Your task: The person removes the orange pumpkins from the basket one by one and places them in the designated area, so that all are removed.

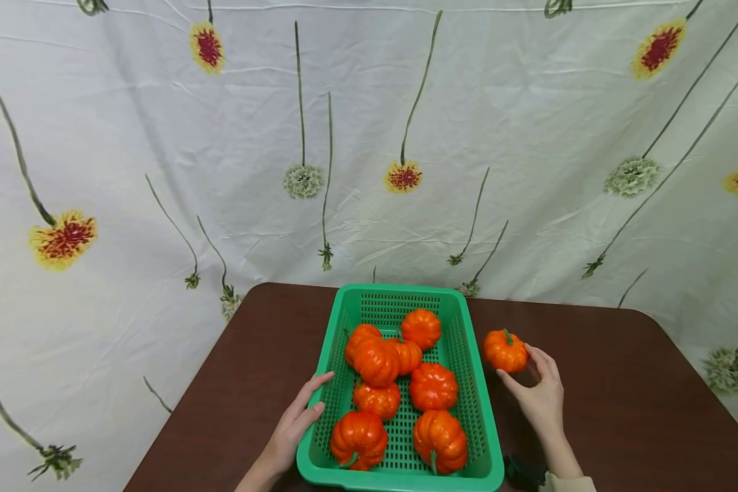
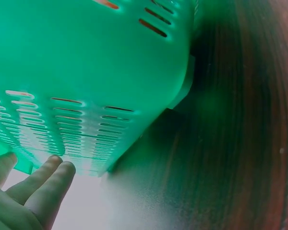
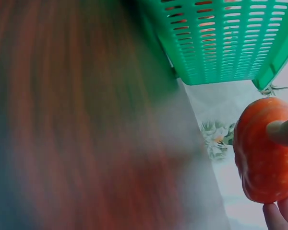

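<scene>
In the head view a green plastic basket (image 1: 400, 484) stands on the dark table with several orange toy pumpkins (image 1: 433, 387) inside. My left hand (image 1: 292, 427) is at the basket's left side, its fingers fairly straight along the rim. The left wrist view shows those fingertips (image 2: 62, 172) against the slotted outer wall (image 2: 86, 52). To the right of the basket, my right hand (image 1: 540, 396) holds one small orange pumpkin (image 1: 506, 351) with a green stem between thumb and fingers. In the right wrist view this pumpkin (image 3: 264, 158) appears above table level, beside the basket's slotted wall.
The dark brown table (image 1: 621, 389) extends on both sides of the basket. A white cloth (image 1: 357, 225) with printed flowers hangs behind it. Near my right forearm lies a black object (image 1: 523, 471), partly hidden at the frame's lower edge.
</scene>
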`<state>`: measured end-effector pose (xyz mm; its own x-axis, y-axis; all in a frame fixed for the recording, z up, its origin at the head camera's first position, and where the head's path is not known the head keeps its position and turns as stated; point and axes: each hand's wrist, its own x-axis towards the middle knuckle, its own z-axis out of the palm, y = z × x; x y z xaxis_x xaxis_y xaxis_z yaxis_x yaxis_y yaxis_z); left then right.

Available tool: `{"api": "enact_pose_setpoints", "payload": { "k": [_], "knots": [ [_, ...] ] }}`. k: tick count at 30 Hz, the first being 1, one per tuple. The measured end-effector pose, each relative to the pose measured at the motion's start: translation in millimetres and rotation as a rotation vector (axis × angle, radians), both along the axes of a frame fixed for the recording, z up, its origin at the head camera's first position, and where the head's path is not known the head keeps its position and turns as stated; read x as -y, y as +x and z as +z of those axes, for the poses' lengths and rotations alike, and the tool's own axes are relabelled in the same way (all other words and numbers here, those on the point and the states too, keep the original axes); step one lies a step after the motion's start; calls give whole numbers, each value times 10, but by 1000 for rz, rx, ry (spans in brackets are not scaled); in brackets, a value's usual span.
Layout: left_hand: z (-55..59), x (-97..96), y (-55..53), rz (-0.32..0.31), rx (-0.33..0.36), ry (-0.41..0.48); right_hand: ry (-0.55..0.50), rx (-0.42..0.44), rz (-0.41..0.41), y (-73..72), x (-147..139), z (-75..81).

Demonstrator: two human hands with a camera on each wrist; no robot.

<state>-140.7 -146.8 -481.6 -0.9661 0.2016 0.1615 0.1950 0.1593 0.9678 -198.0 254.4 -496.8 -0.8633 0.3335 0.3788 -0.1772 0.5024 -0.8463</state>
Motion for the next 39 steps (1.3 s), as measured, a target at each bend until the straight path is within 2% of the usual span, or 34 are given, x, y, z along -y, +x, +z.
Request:
{"api": "enact_pose_setpoints", "payload": {
  "k": [5,16,23,29,39],
  "knots": [
    [4,1,5,2,2,2,-19,34,20,-54,-4,-102],
    [-6,5,9,-5,-8,1,-37,91,10,-178,93,-169],
    [2,4,11,4,-10,-3,-79,69,-2,-266,181,-228],
    [5,5,7,4,-9,0,-103,31,-78,-318,210,-259],
    [5,1,9,3,13,2,-187,0,-138,-286,213,-250]
  ]
}}
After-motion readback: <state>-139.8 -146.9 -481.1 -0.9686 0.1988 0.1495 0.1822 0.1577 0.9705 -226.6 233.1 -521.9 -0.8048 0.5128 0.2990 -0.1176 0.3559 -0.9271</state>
